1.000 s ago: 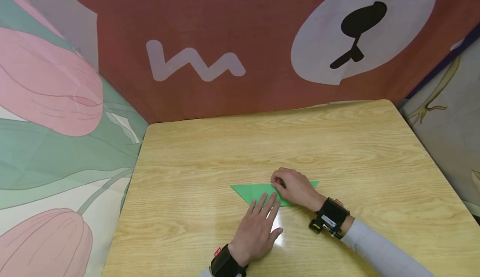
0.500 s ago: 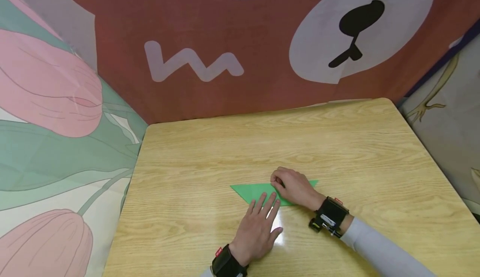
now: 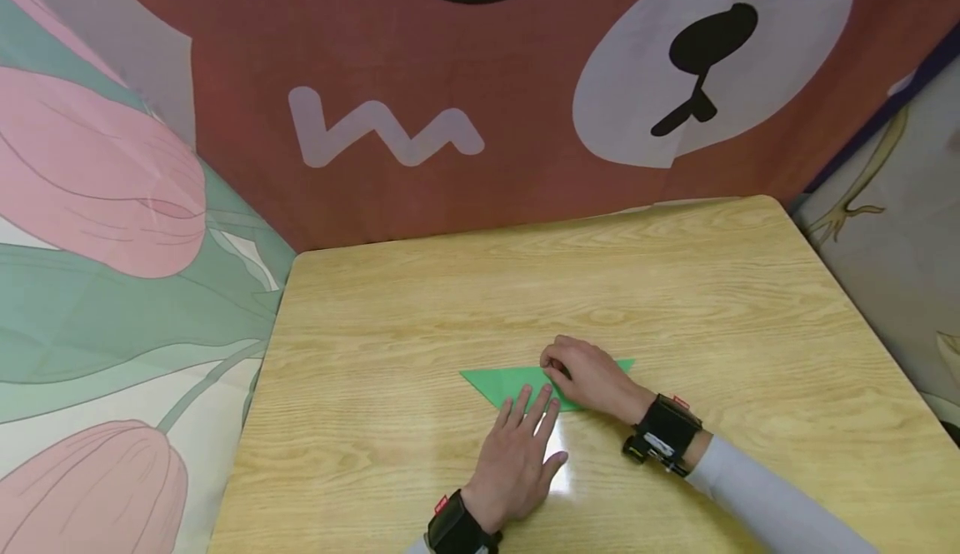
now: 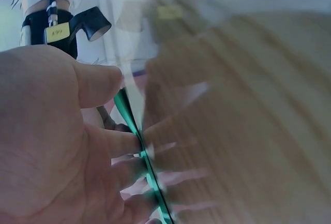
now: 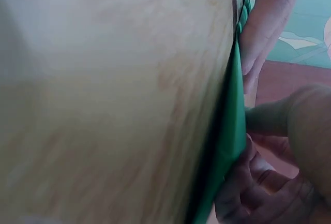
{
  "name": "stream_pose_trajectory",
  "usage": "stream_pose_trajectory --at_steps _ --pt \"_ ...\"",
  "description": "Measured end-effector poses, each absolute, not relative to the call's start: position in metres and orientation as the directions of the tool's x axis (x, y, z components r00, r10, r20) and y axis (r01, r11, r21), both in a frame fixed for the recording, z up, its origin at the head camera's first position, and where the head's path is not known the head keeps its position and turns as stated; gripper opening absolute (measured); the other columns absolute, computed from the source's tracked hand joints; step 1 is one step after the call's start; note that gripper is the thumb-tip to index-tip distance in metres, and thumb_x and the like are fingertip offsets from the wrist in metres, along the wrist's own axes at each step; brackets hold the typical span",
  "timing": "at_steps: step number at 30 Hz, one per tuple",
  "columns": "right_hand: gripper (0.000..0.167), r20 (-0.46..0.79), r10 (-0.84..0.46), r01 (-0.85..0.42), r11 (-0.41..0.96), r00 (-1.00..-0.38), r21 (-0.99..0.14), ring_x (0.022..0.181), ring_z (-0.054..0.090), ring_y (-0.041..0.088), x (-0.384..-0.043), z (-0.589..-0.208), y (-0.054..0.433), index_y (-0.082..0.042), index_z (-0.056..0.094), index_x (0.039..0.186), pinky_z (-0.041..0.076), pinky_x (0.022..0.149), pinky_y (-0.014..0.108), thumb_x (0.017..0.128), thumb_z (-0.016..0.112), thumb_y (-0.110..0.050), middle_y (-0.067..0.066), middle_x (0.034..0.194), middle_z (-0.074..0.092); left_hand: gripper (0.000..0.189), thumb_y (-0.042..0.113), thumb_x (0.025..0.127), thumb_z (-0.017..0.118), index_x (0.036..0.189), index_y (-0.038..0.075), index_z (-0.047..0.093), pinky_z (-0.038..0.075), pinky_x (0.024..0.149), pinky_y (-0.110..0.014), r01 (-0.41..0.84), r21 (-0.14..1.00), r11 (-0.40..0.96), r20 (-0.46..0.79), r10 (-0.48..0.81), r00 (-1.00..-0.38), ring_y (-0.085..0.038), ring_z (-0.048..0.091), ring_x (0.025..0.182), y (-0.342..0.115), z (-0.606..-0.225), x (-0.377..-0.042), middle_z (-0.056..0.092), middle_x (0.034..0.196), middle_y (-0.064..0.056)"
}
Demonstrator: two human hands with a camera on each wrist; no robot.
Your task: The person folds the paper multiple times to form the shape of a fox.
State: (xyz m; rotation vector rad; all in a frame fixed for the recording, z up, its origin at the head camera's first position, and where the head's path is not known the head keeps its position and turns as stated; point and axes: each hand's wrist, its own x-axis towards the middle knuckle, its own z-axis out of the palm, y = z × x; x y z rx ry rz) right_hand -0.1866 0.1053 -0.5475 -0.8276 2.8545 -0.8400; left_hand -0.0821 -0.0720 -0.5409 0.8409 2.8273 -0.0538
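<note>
A folded sheet of green paper (image 3: 491,381) lies on the wooden table, its long edge away from the person and pointed ends left and right. The left hand (image 3: 512,462) is spread, its straight fingertips resting on the paper's near edge. Just right of them, the right hand (image 3: 596,379) has curled fingers and pinches the paper near the middle of its far edge. In the right wrist view, the thumb touches the green paper (image 5: 234,125) and the other fingers bend at its edge. The right palm covers part of the sheet.
The wooden table (image 3: 390,304) extends around the paper. Behind it hangs a brown cloth (image 3: 525,179) with a cartoon face, and a flower-patterned cloth (image 3: 112,312) stands along the left side. Black camera straps (image 3: 663,433) sit on both wrists.
The head view has shifted slightly. Both hands and the green paper keep nearly the same places and poses.
</note>
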Motion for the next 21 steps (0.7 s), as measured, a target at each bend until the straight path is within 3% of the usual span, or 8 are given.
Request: stream_pose_trajectory --at_steps 9,21 --pt "0.023 0.174 -0.635 -0.652 0.685 -0.753 -0.324 0.085 0.054 0.004 -0.165 -0.546 0.111 -0.01 0.071 0.116 0.053 0.071 0.022 0.096 0.062 -0.013 -0.004 0.102 0.055 0.066 0.055 0.104 0.026 0.159 0.018 0.021 0.024 0.125 -0.046 0.528 0.047 0.848 -0.226 0.524 -0.821 -0.026 0.015 0.155 -0.072 -0.539 -0.082 0.013 0.168 -0.001" --pt "0.016 0.225 -0.658 -0.694 0.655 -0.719 -0.299 0.087 0.041 0.011 -0.158 -0.55 0.113 -0.011 0.062 0.112 0.044 0.072 0.025 0.098 0.057 -0.012 0.0 0.102 0.044 0.07 0.056 0.103 0.03 0.158 0.015 0.023 0.025 0.124 -0.045 0.523 0.006 0.852 -0.181 0.515 -0.838 -0.026 0.017 0.155 -0.066 -0.544 -0.078 0.016 0.167 -0.004"
